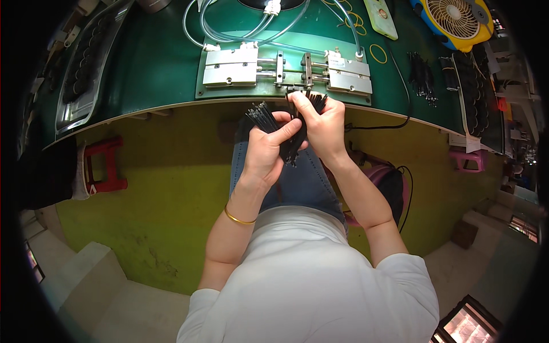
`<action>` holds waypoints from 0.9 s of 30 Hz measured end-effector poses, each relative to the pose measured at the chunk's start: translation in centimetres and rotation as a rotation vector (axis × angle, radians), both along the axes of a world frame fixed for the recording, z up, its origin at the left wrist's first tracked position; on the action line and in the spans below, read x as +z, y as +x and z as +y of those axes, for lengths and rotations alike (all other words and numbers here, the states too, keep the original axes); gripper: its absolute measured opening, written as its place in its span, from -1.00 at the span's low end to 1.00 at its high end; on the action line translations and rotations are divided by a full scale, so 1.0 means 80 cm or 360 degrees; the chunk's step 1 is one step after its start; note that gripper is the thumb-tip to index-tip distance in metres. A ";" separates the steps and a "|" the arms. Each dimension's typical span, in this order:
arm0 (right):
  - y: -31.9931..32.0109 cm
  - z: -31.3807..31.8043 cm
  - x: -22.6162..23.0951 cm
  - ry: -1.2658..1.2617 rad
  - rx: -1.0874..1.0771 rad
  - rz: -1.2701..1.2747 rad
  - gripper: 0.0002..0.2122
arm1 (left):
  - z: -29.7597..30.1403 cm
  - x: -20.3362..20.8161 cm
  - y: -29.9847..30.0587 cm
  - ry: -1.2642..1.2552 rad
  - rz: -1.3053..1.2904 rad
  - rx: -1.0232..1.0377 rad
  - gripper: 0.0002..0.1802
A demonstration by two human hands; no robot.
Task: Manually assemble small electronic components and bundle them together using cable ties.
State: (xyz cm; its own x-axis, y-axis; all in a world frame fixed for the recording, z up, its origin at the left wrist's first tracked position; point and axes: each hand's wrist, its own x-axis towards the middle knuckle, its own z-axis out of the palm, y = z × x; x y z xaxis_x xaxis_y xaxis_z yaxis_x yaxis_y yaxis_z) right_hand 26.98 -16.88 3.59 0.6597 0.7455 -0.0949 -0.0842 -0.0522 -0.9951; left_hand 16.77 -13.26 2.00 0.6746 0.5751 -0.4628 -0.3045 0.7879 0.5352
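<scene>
My left hand is closed round a bundle of thin black strips, perhaps short cables, with small shiny ends fanning out at the upper left. Close beside it, my right hand is closed too, its thumb and fingers pinching more black strips at the table's front edge. Just beyond its fingertips is a small dark clamp between two silver pneumatic cylinders on a metal plate. Whether a strip sits inside the clamp is hard to make out. The fingers partly hide both bundles.
Clear air hoses loop behind the cylinders. To the right lie a loose pile of black strips, a yellow rubber band, a pale green phone and a yellow-and-blue fan. A metal tray of dark bundles stands left.
</scene>
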 end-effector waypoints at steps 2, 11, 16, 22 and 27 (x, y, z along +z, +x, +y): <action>0.001 0.001 -0.001 -0.0014 -0.0007 0.0006 -0.87 | 0.000 -0.001 0.002 0.0025 0.0015 0.0017 -0.87; 0.007 0.003 -0.007 -0.0013 0.0005 0.0134 -0.87 | 0.002 -0.003 0.004 0.0032 -0.0032 -0.0020 -0.89; 0.006 0.001 -0.007 0.0011 0.0016 0.0145 -0.86 | 0.002 -0.002 0.004 -0.0020 -0.0070 -0.0010 -0.91; 0.004 -0.004 0.000 -0.0021 0.0125 0.0065 -0.86 | -0.001 -0.002 0.003 -0.0018 -0.0047 0.0004 -0.94; 0.000 -0.005 0.008 -0.0044 0.0092 0.0124 -0.85 | -0.003 -0.001 0.003 -0.0026 -0.0059 0.0058 -0.94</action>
